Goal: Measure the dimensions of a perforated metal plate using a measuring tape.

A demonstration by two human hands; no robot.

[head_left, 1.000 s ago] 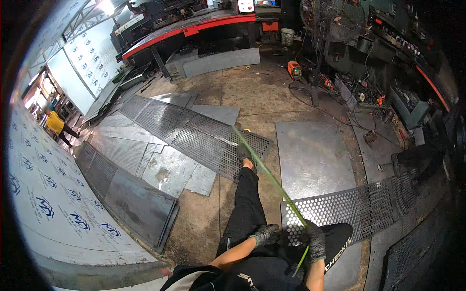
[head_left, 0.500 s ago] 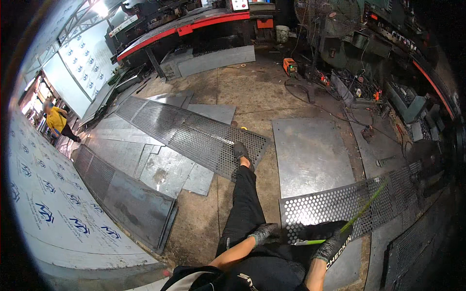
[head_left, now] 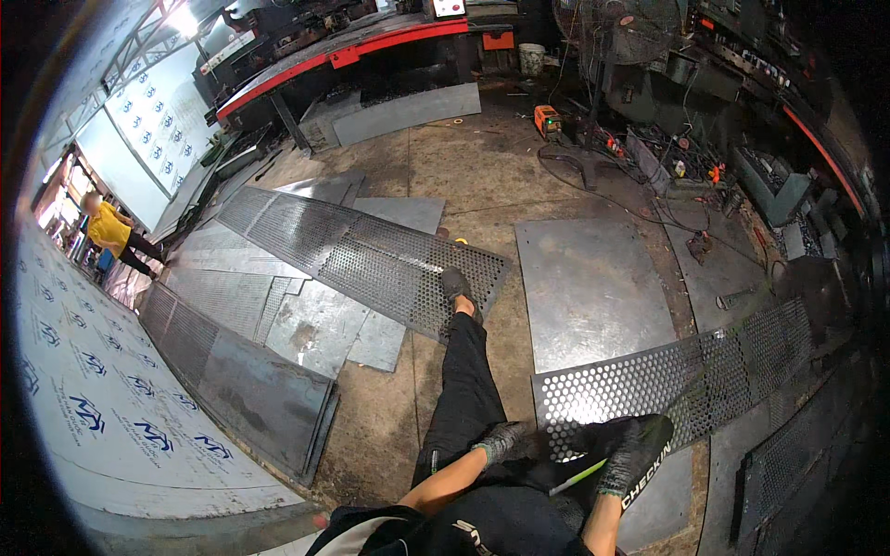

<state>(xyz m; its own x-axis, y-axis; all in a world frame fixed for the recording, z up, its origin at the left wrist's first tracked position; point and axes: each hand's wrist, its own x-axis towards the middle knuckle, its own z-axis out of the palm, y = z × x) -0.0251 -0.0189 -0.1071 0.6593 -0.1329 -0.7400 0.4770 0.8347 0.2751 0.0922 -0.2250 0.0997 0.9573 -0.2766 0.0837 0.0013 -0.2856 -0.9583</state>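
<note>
My right hand [head_left: 623, 463], in a dark glove, is closed round a thin yellow-green strip [head_left: 582, 476], which looks like a tape measure blade. Its near end slants down toward my lap; the part beyond the hand is hard to make out. My left hand [head_left: 502, 443], gloved too, lies on my thigh with its fingers stretched out and nothing visible in them. Beside my right knee lies a perforated metal sheet [head_left: 603, 394] with round holes. My shoe [head_left: 455, 285] rests on another long perforated sheet [head_left: 371, 264].
Flat metal plates [head_left: 593, 287] and a stack of sheets [head_left: 260, 394] lie on the floor. A red-edged machine table [head_left: 399, 40] stands at the back. An orange box-shaped unit [head_left: 547, 120] with cables, a large fan [head_left: 630, 28] and a person in yellow [head_left: 111, 228] are farther off.
The long stretch of green strip beyond my right hand no longer shows clearly, and its near end slants lower. The person in yellow has shifted slightly. My left hand stays on my thigh.
</note>
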